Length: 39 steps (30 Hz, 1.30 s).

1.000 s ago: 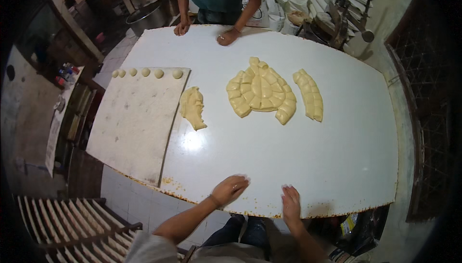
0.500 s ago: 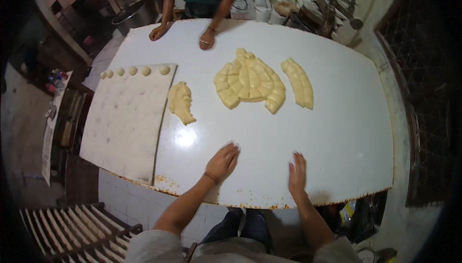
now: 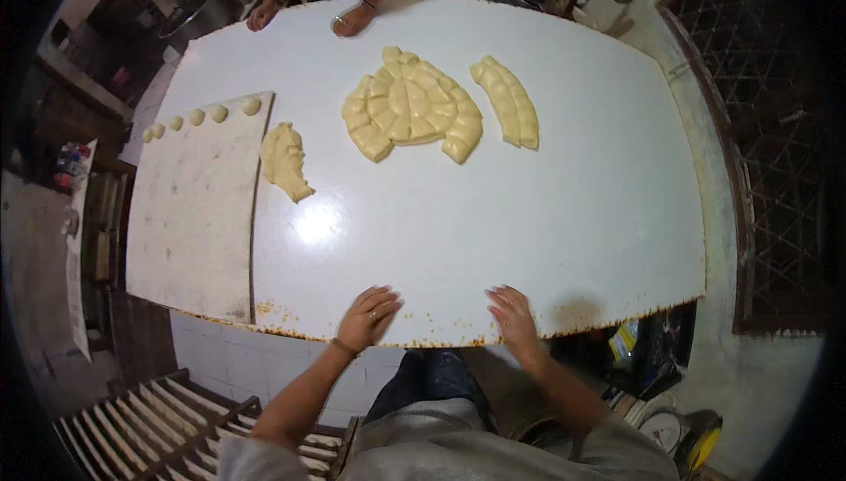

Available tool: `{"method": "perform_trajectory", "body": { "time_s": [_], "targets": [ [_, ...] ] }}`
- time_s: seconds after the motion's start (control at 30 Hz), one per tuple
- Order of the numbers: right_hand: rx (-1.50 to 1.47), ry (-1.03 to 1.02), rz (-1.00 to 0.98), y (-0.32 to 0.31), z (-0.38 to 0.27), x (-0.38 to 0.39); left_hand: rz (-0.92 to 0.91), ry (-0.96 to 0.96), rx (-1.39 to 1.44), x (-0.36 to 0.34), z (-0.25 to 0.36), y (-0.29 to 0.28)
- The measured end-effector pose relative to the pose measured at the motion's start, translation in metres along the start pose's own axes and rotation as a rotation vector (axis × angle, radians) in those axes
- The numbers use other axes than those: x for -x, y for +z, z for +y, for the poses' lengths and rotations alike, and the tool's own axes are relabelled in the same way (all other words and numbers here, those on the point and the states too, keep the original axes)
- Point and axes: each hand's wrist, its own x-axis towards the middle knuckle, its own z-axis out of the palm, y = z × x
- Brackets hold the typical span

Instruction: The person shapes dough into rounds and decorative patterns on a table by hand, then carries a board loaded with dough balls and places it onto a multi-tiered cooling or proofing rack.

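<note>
Near the front edge of the white table [image 3: 397, 239], my left hand [image 3: 368, 316] rests with its fingers extended, and nothing is in it. My right hand [image 3: 515, 315] lies a short way to its right, fingers stretched out and holding nothing. Farther back sits a large mass of pale yellow dough [image 3: 411, 109] cut into many joined pieces. To its right is a scored dough strip [image 3: 509, 104]. An uncut, ragged lump of dough [image 3: 285, 162] lies on the left, beside a floured board [image 3: 192, 217]. Several dough balls [image 3: 219, 114] line the board's far edge.
Across the table stands another person, whose hands [image 3: 354, 20] rest at the far edge. A slatted rack [image 3: 150, 432] is at the lower left. Filled bags and containers lie beyond the table. A latticed dark frame [image 3: 780, 173] is on the right wall.
Both my hands have drawn back toward the table's front edge, the right one also closer to the left. My view has shifted; the dough pieces look unchanged.
</note>
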Motion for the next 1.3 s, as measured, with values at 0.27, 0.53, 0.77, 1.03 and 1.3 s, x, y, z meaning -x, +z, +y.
{"method": "perform_trajectory", "body": {
  "time_s": [0.27,0.53,0.77,1.03,1.3],
  "targets": [
    [0.001,0.009,-0.021,0.016,-0.004,-0.037,0.199,-0.134,0.050,-0.070,0.048,0.015],
    [0.020,-0.075,0.100,0.006,-0.017,-0.086,0.435,-0.258,-0.127,-0.084,0.038,0.004],
    [-0.041,0.063,0.132,-0.011,0.013,-0.074,0.281,-0.173,-0.101,-0.030,0.009,-0.009],
    [-0.133,0.305,0.122,-0.004,-0.013,-0.014,0.435,-0.356,0.252,0.041,0.025,-0.017],
    [-0.444,0.601,-0.186,0.054,-0.169,-0.057,0.994,-0.866,0.326,0.143,-0.090,-0.226]
  ]
}}
